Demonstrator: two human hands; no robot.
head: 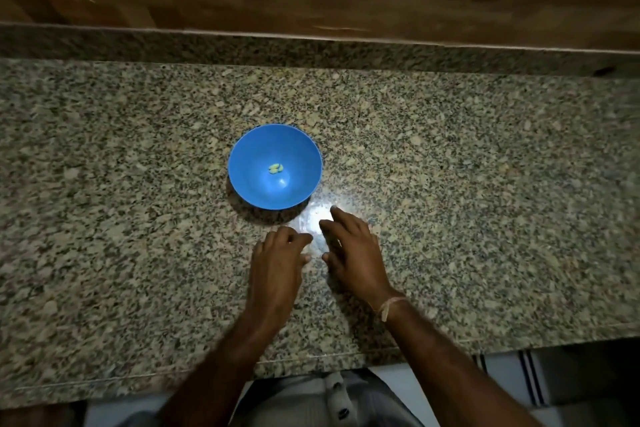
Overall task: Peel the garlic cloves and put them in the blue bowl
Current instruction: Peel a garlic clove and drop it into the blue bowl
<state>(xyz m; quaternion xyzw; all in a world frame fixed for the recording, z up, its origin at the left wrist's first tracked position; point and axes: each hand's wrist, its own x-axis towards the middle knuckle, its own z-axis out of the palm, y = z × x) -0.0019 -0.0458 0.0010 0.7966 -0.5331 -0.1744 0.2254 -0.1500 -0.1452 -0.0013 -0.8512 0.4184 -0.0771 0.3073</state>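
Granite counter (467,166): blue bowl (254,152) w/ cloves (276,168) well off edges; L hand (277,263) fingers loosely curled, R hand (353,253) fingers spread.

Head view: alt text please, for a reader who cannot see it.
A person's left hand and right hand reach side by side over a speckled granite counter, neither visibly holding anything. Just beyond them stands a blue bowl with a few small pale garlic cloves at its bottom.

Dim overall; a bright glare patch on the countertop (317,218), perhaps from overhead; edges darken, far wall blurred.
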